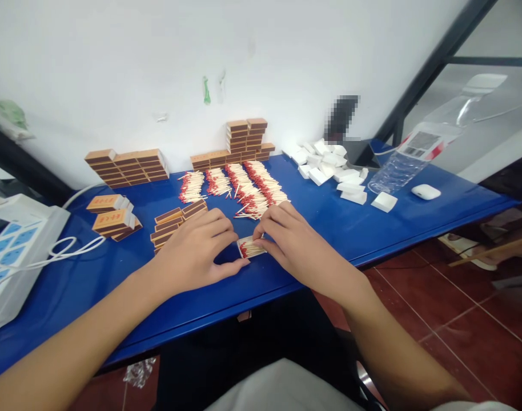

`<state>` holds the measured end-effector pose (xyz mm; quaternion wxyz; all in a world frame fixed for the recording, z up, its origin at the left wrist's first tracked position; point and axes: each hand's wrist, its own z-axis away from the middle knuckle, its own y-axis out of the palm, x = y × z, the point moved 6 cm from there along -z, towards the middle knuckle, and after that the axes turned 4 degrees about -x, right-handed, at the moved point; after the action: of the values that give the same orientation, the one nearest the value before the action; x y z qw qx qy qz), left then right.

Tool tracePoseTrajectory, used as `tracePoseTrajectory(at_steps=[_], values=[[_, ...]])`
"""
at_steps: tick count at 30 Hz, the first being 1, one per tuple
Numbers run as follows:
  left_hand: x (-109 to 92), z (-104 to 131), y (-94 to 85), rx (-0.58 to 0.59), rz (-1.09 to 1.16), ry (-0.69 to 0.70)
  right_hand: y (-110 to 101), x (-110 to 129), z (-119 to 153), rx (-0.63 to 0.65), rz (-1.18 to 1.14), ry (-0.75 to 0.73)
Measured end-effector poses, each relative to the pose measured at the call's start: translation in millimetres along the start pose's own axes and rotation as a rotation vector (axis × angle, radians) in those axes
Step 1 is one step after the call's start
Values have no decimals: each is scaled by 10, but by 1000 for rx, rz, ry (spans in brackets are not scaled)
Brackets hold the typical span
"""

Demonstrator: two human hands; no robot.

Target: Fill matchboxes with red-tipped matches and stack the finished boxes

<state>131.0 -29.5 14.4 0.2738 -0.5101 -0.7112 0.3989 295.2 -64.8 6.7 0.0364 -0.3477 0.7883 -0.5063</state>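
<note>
A small white matchbox tray (239, 249) filled with red-tipped matches (249, 247) lies near the table's front edge. My left hand (196, 248) grips its left end, with the index finger at the back and the thumb along the front. Over the right end, my right hand (293, 242) has thumb and fingers pinched on the matches; the fingertips partly cover them. Rows of loose matches (261, 185) lie just behind, red heads mostly to the left. Beside my left hand is a stack of brown matchboxes (169, 224), partly hidden by it.
Stacked matchboxes (128, 168) and a taller stack (246, 140) stand by the wall. Orange-topped boxes (113, 220) sit left, near a power strip (16, 257) with white cables. Empty white trays (325, 162), a plastic bottle (409, 154) and a white earbud case (426, 192) are right.
</note>
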Motion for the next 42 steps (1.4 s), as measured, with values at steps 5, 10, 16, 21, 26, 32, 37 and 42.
tracePoseTrajectory(at_steps=[5, 10, 16, 21, 26, 32, 37, 42], values=[[-2, -2, 2, -1, 2, 8, 64, 21, 3, -10, 57, -30], [4, 1, 3, 1, -6, 0, 29, -33, 8, 0, -29, -29], [11, 7, 6, 6, 1, 1, -128, -339, 21, -69, 11, 81], [12, 2, 13, 5, 0, 2, -15, -461, 24, 20, -22, 79], [17, 6, 18, 9, -8, 3, -8, -531, 26, 47, 7, 117], [18, -5, 17, 18, 4, -6, -40, -536, 66, 54, -43, 113], [14, -16, 10, 19, 8, -12, -13, -488, 50, 59, -65, 95], [18, -6, 8, 23, -2, -11, -129, -687, 95, -4, -15, 134]])
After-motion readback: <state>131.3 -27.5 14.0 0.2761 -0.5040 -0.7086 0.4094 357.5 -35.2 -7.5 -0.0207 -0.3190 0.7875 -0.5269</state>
